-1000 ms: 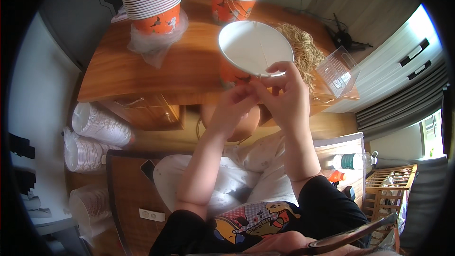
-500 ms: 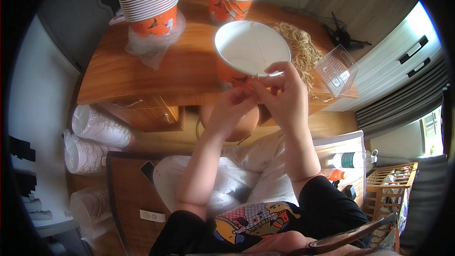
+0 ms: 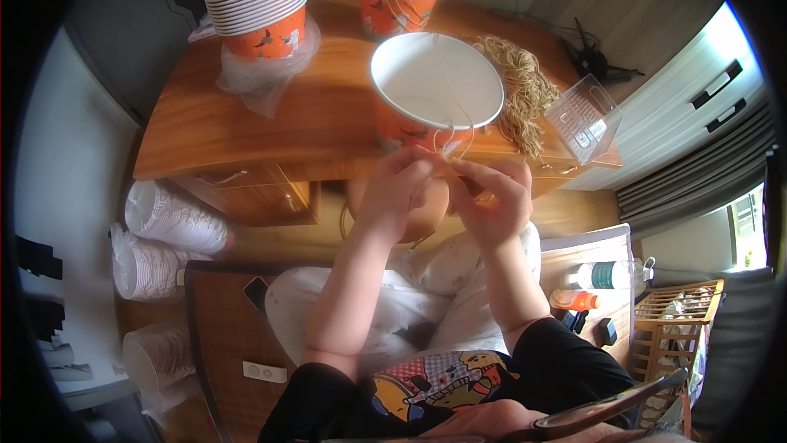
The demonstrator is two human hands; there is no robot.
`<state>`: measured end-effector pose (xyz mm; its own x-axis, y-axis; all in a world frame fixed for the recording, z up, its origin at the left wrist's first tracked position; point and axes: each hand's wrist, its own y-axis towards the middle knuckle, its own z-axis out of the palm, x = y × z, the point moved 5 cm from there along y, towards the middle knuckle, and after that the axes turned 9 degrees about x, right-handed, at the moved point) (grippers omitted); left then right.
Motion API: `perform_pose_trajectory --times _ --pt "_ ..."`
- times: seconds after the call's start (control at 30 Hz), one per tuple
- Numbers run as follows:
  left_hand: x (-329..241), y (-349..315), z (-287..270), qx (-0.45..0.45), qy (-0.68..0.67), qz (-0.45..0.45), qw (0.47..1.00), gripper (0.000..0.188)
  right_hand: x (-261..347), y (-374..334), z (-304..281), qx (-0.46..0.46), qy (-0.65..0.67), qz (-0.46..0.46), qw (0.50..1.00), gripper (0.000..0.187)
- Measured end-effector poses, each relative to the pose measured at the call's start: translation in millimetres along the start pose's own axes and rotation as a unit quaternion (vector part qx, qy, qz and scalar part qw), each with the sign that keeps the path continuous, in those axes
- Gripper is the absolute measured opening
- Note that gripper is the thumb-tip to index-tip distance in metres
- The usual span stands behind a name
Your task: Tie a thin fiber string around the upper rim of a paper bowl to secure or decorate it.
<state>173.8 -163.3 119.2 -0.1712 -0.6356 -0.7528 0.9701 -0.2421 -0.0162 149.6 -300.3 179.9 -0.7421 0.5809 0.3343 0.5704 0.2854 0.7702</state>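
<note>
A large orange-and-white paper bucket (image 3: 393, 126) stands near the front edge of the desk, its white mouth tilted toward me. A thin tan cord (image 3: 448, 85) runs across the mouth from the far rim to the near rim, where it forms loose loops. Just below that near rim my left hand (image 3: 400, 185) is closed, thumb and fingers pinching the cord. My right hand (image 3: 496, 201) is closed beside it, its fingertips meeting the left ones on the cord. The fingertips hide the cord's end there.
Behind stand several nested buckets (image 3: 397, 15) with cords and a tall bucket stack (image 3: 262, 33) in plastic wrap. To the right lie a heap of tan cords (image 3: 518, 86) and a clear plastic box (image 3: 584, 122). More wrapped stacks (image 3: 176, 220) are on the floor at left.
My right hand has come down from the bucket's rim to meet the left one. The cord inside the mouth has slackened, and loops now show at the near rim.
</note>
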Motion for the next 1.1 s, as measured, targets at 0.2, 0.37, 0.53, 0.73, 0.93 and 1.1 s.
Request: perform_pose_trajectory --times 0.2,0.37,0.53,0.73,0.93,1.1 --pt "0 -2 7 0.013 -0.045 -0.004 0.999 0.009 -5 1 4 -0.056 0.024 -0.054 0.997 0.039" --pt "0 -2 5 0.026 -0.051 -0.007 0.998 0.011 -13 -2 10 -0.047 0.131 0.019 0.99 0.038" --pt "3 1 3 0.0 -0.013 0.005 1.0 0.012 -17 -3 13 -0.064 0.262 0.058 0.961 0.038" --pt "3 1 -1 0.009 -0.011 0.038 0.999 0.013 -16 1 10 -0.048 0.203 0.042 0.977 0.04" --pt "-1 0 3 -0.014 0.022 0.043 0.999 0.012 -29 -10 16 -0.046 0.204 0.079 0.975 0.043" --pt "2 0 4 -0.011 0.0 0.058 0.998 0.013 -25 -8 19 -0.056 0.278 0.082 0.956 0.045"
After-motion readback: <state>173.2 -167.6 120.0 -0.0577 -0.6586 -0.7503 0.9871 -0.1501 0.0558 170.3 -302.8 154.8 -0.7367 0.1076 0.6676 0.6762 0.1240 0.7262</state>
